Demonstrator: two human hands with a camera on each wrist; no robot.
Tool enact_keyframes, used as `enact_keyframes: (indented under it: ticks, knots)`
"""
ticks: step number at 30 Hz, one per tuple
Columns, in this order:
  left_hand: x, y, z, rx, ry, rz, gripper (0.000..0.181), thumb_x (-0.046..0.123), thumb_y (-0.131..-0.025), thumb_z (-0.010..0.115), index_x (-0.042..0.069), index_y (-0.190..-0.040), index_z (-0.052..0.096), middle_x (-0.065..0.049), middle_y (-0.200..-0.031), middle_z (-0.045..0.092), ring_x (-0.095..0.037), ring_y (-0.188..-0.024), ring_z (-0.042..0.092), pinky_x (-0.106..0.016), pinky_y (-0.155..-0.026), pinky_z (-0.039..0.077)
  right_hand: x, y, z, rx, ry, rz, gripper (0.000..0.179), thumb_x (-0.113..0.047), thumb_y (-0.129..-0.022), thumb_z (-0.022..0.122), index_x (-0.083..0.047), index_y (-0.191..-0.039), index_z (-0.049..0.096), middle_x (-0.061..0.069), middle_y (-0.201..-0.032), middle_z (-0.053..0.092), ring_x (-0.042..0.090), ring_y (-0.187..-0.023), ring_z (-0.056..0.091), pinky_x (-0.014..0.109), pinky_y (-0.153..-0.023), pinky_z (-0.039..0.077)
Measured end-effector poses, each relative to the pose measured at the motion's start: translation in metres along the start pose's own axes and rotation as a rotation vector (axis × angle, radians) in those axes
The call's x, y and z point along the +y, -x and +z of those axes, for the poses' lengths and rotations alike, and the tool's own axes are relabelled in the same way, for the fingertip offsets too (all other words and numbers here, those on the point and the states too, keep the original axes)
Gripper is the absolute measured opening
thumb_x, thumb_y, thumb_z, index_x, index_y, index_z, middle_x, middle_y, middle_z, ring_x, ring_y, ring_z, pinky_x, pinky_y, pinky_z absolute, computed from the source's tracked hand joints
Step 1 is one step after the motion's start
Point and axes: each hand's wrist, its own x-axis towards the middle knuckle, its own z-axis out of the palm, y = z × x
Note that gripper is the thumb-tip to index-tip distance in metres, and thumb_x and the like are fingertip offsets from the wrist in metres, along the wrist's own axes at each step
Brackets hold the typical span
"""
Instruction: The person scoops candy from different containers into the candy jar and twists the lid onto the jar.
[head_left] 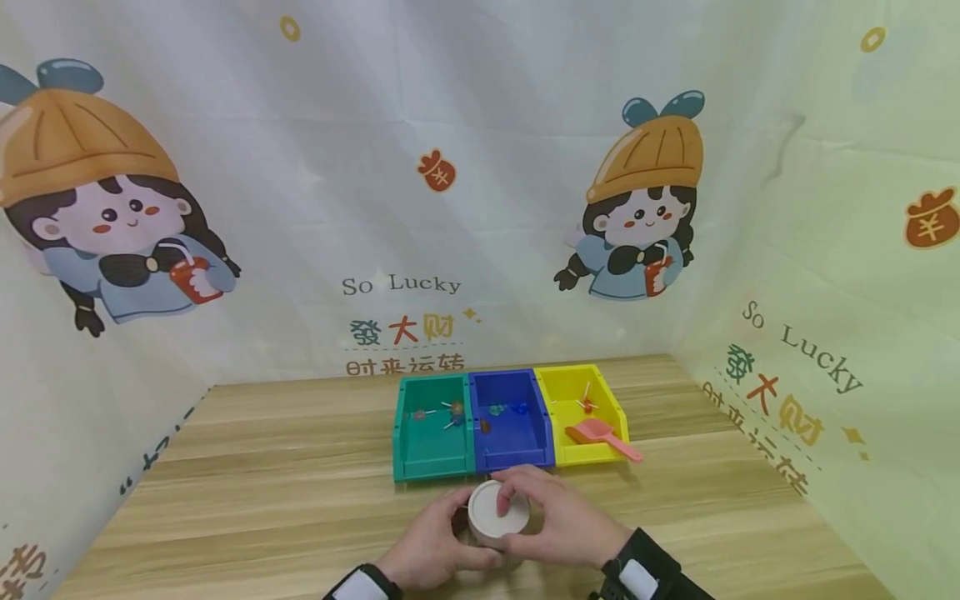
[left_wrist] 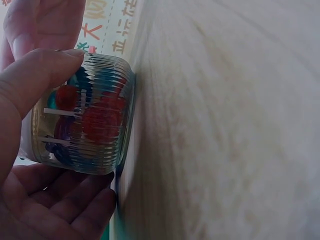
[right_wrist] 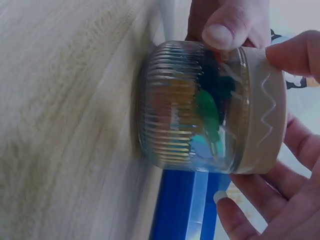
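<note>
A clear ribbed jar (left_wrist: 97, 120) with colourful lollipops inside stands on the wooden table, topped by a pale lid (head_left: 491, 508) with a wavy line round its side. My left hand (head_left: 438, 542) holds the jar's body from the left, its thumb lying on the near side in the left wrist view. From the right, my right hand (head_left: 562, 518) grips the lid's rim between thumb and fingers, with one finger bent over the top. The lid sits on the jar in the right wrist view. Part of the jar is hidden by the hands.
Just beyond the jar stand three joined bins: green (head_left: 431, 465), blue (head_left: 517, 457) and yellow (head_left: 588, 455). Lollipops lie in the green and yellow bins, and small candies in the blue. A pink scoop (head_left: 600, 432) rests in the yellow bin, its handle over the front edge. Printed curtains surround the table.
</note>
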Motion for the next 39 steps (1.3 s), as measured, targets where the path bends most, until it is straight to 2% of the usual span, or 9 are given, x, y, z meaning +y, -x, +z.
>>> enact_keyframes:
  ticks: [5, 8, 12, 15, 20, 24, 28, 34, 39]
  knots:
    - [0.000, 0.000, -0.001, -0.002, -0.002, 0.004, 0.071, 0.018, -0.087, 0.095, 0.011, -0.150, 0.062, -0.008, -0.150, 0.064, -0.032, -0.142, 0.056, -0.067, -0.126, 0.039, -0.005, -0.001, 0.009, 0.079, 0.020, 0.034, 0.028, -0.051, -0.092, 0.087, -0.036, -0.104, 0.067, -0.003, -0.120, 0.054, 0.023, -0.116, 0.059, 0.027, -0.088, 0.058]
    - [-0.002, -0.001, -0.001, -0.003, 0.003, 0.021, 0.072, 0.012, -0.086, 0.094, 0.010, -0.150, 0.062, -0.009, -0.151, 0.063, -0.032, -0.145, 0.056, -0.065, -0.126, 0.040, -0.009, -0.003, 0.015, 0.127, 0.037, 0.081, 0.032, -0.056, -0.090, 0.088, -0.036, -0.101, 0.065, -0.001, -0.110, 0.046, 0.019, -0.106, 0.054, 0.022, -0.076, 0.050]
    - [-0.003, -0.002, -0.001, -0.008, 0.014, 0.027, 0.072, 0.011, -0.085, 0.094, 0.010, -0.150, 0.062, -0.009, -0.151, 0.064, -0.032, -0.145, 0.056, -0.063, -0.127, 0.040, -0.010, -0.003, 0.017, 0.150, 0.052, 0.114, 0.037, -0.060, -0.088, 0.088, -0.035, -0.100, 0.063, -0.001, -0.110, 0.045, 0.020, -0.106, 0.053, 0.023, -0.077, 0.047]
    - [-0.003, -0.002, 0.000, -0.003, 0.004, 0.029, 0.073, 0.014, -0.085, 0.095, 0.010, -0.150, 0.062, -0.009, -0.151, 0.064, -0.033, -0.146, 0.055, -0.064, -0.127, 0.040, -0.007, -0.003, 0.016, 0.127, 0.053, 0.068, 0.038, -0.058, -0.088, 0.089, -0.033, -0.101, 0.062, -0.001, -0.122, 0.054, 0.024, -0.116, 0.056, 0.026, -0.087, 0.054]
    - [-0.001, -0.001, 0.001, 0.004, -0.018, 0.018, 0.074, 0.019, -0.086, 0.096, 0.010, -0.151, 0.062, -0.009, -0.151, 0.064, -0.034, -0.145, 0.056, -0.068, -0.126, 0.038, 0.002, -0.002, 0.010, 0.052, 0.021, -0.014, 0.034, -0.051, -0.092, 0.086, -0.033, -0.105, 0.060, 0.005, -0.154, 0.062, 0.034, -0.140, 0.057, 0.053, -0.112, 0.058]
    - [0.000, -0.001, 0.001, 0.003, -0.027, 0.007, 0.073, 0.019, -0.086, 0.095, 0.011, -0.151, 0.062, -0.008, -0.150, 0.066, -0.031, -0.141, 0.058, -0.069, -0.125, 0.039, 0.004, -0.001, 0.007, 0.035, -0.022, -0.002, 0.030, -0.047, -0.092, 0.085, -0.034, -0.105, 0.061, 0.004, -0.156, 0.062, 0.035, -0.143, 0.056, 0.066, -0.115, 0.051]
    - [0.001, 0.000, 0.001, 0.005, -0.033, 0.017, 0.073, 0.019, -0.086, 0.095, 0.012, -0.151, 0.063, -0.007, -0.149, 0.066, -0.030, -0.141, 0.058, -0.068, -0.125, 0.040, 0.001, 0.000, 0.009, 0.073, -0.014, 0.010, 0.029, -0.049, -0.093, 0.086, -0.035, -0.103, 0.063, 0.000, -0.148, 0.065, 0.034, -0.138, 0.057, 0.063, -0.111, 0.052]
    - [0.001, 0.000, -0.001, 0.000, -0.042, 0.043, 0.072, 0.015, -0.086, 0.094, 0.011, -0.151, 0.063, -0.007, -0.148, 0.066, -0.029, -0.139, 0.059, -0.067, -0.124, 0.041, -0.003, 0.002, 0.014, 0.132, 0.031, 0.030, 0.032, -0.051, -0.092, 0.087, -0.034, -0.102, 0.062, -0.006, -0.134, 0.066, 0.027, -0.127, 0.057, 0.044, -0.100, 0.054]
    - [0.000, 0.000, 0.000, -0.004, -0.034, 0.056, 0.071, 0.013, -0.086, 0.093, 0.011, -0.150, 0.063, -0.006, -0.147, 0.066, -0.028, -0.138, 0.059, -0.065, -0.124, 0.042, -0.003, 0.002, 0.015, 0.117, -0.003, 0.068, 0.031, -0.049, -0.093, 0.087, -0.034, -0.103, 0.061, -0.006, -0.133, 0.065, 0.025, -0.127, 0.056, 0.050, -0.103, 0.055]
